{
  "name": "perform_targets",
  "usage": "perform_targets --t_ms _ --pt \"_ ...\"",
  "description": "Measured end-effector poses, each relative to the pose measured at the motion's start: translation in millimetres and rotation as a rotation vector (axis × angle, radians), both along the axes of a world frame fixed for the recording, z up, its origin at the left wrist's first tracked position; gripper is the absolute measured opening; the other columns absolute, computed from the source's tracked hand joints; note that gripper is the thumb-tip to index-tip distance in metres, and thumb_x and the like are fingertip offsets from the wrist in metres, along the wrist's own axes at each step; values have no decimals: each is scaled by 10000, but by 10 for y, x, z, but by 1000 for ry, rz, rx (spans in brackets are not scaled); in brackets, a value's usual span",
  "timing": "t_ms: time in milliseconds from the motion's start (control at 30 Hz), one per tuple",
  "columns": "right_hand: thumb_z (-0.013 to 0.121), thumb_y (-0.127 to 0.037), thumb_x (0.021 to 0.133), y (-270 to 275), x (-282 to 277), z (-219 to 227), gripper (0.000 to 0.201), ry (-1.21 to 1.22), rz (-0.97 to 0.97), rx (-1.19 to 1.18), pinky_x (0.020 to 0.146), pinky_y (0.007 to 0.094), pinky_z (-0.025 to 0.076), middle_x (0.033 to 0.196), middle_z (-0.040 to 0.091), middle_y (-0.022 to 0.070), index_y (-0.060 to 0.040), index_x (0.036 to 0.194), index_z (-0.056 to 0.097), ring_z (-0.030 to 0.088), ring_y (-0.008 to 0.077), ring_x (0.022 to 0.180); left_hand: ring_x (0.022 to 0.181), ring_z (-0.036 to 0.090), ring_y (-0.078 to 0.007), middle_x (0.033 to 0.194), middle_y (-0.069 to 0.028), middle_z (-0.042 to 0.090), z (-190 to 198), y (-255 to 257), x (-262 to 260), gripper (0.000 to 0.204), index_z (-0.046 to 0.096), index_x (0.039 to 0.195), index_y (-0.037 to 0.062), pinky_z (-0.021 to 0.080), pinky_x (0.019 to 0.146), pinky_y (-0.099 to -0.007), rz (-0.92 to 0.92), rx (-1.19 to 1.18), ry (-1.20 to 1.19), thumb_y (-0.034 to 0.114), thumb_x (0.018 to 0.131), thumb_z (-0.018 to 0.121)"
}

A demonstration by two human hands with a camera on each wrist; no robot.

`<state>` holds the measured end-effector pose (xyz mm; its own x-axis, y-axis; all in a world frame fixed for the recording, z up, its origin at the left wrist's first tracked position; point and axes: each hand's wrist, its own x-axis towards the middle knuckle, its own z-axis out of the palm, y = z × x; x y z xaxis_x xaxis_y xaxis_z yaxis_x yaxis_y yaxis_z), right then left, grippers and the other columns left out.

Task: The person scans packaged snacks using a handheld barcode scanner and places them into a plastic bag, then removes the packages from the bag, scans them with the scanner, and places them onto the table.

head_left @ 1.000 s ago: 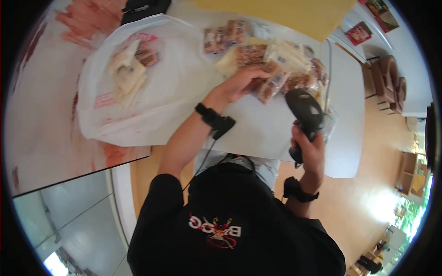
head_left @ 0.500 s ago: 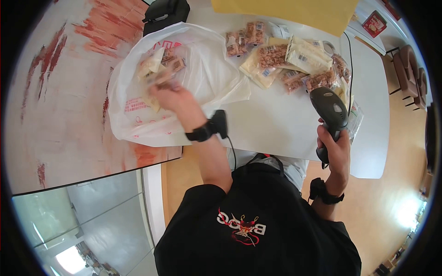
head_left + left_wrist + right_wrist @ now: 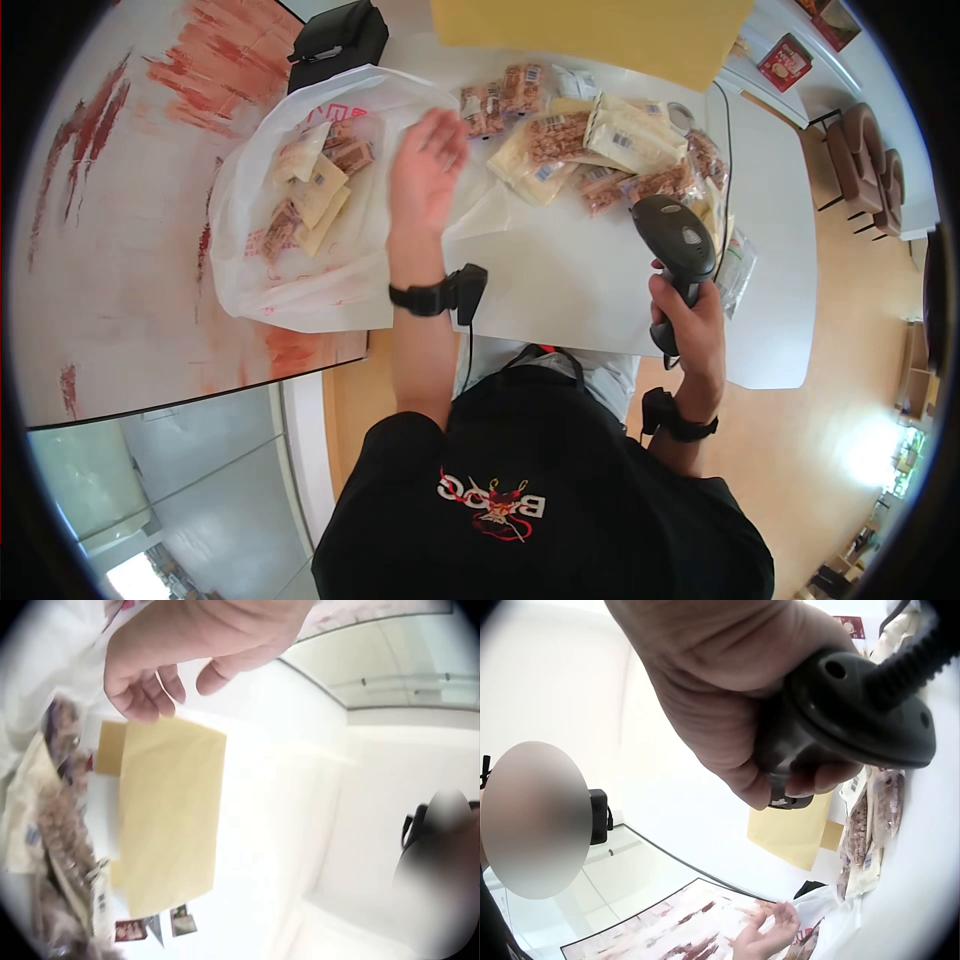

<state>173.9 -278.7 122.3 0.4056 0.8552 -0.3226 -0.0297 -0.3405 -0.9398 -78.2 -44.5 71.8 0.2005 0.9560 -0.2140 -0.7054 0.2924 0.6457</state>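
Note:
My left hand (image 3: 424, 180) is over the right side of a white plastic bag (image 3: 245, 265), fingers loosely bent and holding nothing. In the left wrist view the same hand (image 3: 202, 637) shows its thumb apart from the fingers. Inside the bag lie several packets, some cream (image 3: 318, 196) and some with brown crumbly food (image 3: 281, 232). My right hand (image 3: 697, 335) grips a black handheld barcode scanner (image 3: 676, 236) by its handle, head tilted toward the pile. That pile on the white table has brown food packets (image 3: 557, 137) and cream packets (image 3: 632, 138).
A black case (image 3: 338, 45) stands behind the bag. A yellow board (image 3: 590, 40) is at the table's back. A dark cable (image 3: 729, 130) runs along the pile's right side. To the left is a red-streaked panel (image 3: 100, 300); brown chairs (image 3: 860, 165) stand farther right.
My left hand took a brown food packet from the pile, carried it left over the bag and let it go there. It has since moved back right, while the right hand keeps holding the scanner.

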Motion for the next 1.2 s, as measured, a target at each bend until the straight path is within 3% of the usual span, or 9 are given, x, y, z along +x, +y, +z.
perform_targets --t_ms 133,200,400,533,633,700,800,1000,1200 --pt "736 -217 866 -46 25 -4 294 -8 -18 26 558 218 399 690 574 -16 -21 1067 646 520 57 608 1006 641 -168 1112 -65 673 37 69 765 326 630 1175 46 497 845 -290 -262 133 399 250 921 633" --pt "734 -217 864 -65 29 -4 290 -37 -37 42 553 221 396 683 573 -15 -21 1060 649 517 56 605 846 678 -189 903 -55 711 -112 168 1053 387 692 1044 47 516 766 -336 -373 539 994 384 856 663" --pt "720 -198 868 -89 57 5 265 -18 -36 51 555 225 397 672 573 -17 -24 1056 651 513 54 598 710 669 -170 839 -59 709 -111 222 1467 397 683 958 25 515 682 -310 -316 699 1376 403 837 701" --pt "717 -198 872 -92 67 26 265 -5 -27 44 554 227 398 679 582 -10 -19 1057 652 514 55 596 810 691 -233 810 -91 702 -168 204 1411 318 670 883 42 523 713 -364 -339 742 1323 355 827 658" --pt "721 -200 870 -100 78 20 275 -8 -35 41 555 228 399 680 583 -10 -13 1058 651 518 57 596 826 688 -184 812 -67 685 -173 84 1183 230 651 905 47 535 716 -325 -443 557 982 271 859 623" --pt "722 -201 870 -75 75 13 277 -6 -28 42 555 228 399 680 584 -10 -12 1058 650 520 57 597 821 672 -129 988 -47 689 -66 -143 1024 206 612 1053 53 539 678 -261 -302 143 351 208 922 575" --pt "720 -200 869 -49 31 6 253 3 -23 50 555 228 398 672 578 -15 -13 1025 651 521 57 594 886 680 -126 1072 -50 677 -151 -343 861 230 582 1126 69 567 745 -272 -189 41 158 185 932 537" --pt "725 -190 871 -8 -66 47 200 35 124 46 540 229 396 668 573 -22 -26 957 650 519 53 584 931 678 -134 1097 -35 673 -172 -501 786 224 574 1125 85 575 781 -289 -166 33 108 199 940 521" --pt "670 -124 902 -36 -66 26 224 54 52 64 565 233 412 741 570 6 -18 1087 601 524 83 601 957 664 -144 1094 -41 661 -99 -627 726 236 570 1133 74 579 774 -302 -142 -6 -11 200 939 525"
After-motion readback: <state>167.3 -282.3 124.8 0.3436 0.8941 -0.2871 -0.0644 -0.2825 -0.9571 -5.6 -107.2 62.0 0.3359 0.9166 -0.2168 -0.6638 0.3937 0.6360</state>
